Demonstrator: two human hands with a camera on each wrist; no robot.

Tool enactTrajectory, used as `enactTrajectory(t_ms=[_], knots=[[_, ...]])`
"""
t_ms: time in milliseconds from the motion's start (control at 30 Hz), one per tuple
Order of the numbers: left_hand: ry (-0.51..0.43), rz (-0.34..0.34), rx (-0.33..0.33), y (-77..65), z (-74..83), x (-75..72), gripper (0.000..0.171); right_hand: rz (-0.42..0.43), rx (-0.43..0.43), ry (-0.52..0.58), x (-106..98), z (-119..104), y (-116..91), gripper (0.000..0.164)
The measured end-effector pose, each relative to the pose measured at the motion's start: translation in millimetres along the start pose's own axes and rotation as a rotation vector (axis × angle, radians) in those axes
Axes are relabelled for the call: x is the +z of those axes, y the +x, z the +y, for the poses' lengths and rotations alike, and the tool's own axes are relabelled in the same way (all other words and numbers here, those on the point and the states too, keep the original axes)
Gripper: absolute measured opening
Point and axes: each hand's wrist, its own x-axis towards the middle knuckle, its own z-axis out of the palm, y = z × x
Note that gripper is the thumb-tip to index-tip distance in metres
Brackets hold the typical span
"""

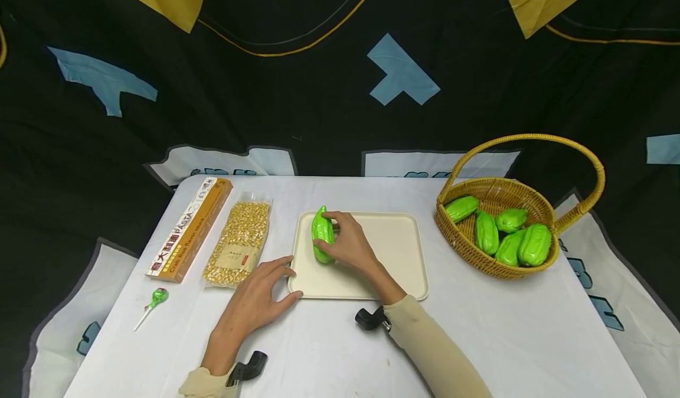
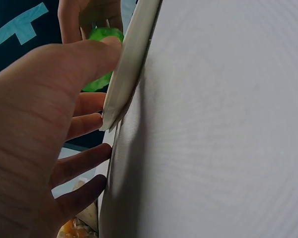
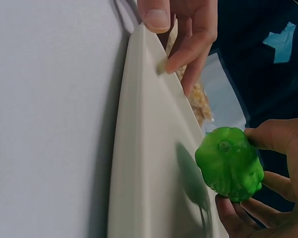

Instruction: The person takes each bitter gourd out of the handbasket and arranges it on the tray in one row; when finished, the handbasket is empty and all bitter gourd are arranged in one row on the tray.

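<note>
My right hand (image 1: 350, 241) pinches a green, ridged bitter melon (image 1: 321, 235) between thumb and fingers, over the left part of a cream rectangular tray (image 1: 382, 256). The melon stands lengthwise from the near side to the far side, its pointed end away from me. In the right wrist view its stem end (image 3: 224, 146) faces the camera, and a shadow falls on the tray beside it. My left hand (image 1: 255, 300) is at the tray's near left corner, fingers spread and fairly straight. Its thumb touches the near edge and its fingertips are at the left edge.
To the right stands a wicker basket (image 1: 467, 256) with a tall handle (image 1: 536, 138), holding several more green melons (image 1: 534, 245). On the left lie a bag of yellow kernels (image 1: 241, 232), a pasta box (image 1: 188, 232) and a green lollipop (image 1: 159, 296). A white cloth (image 1: 329, 351) covers the table.
</note>
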Motion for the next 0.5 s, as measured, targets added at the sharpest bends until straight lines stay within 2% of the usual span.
enactTrajectory(t_ms=[500], knots=[[-0.018, 0.006, 0.016, -0.7, -0.1, -1.5, 0.040, -0.013, 0.029, -0.031, 24, -11, 14, 0.064]])
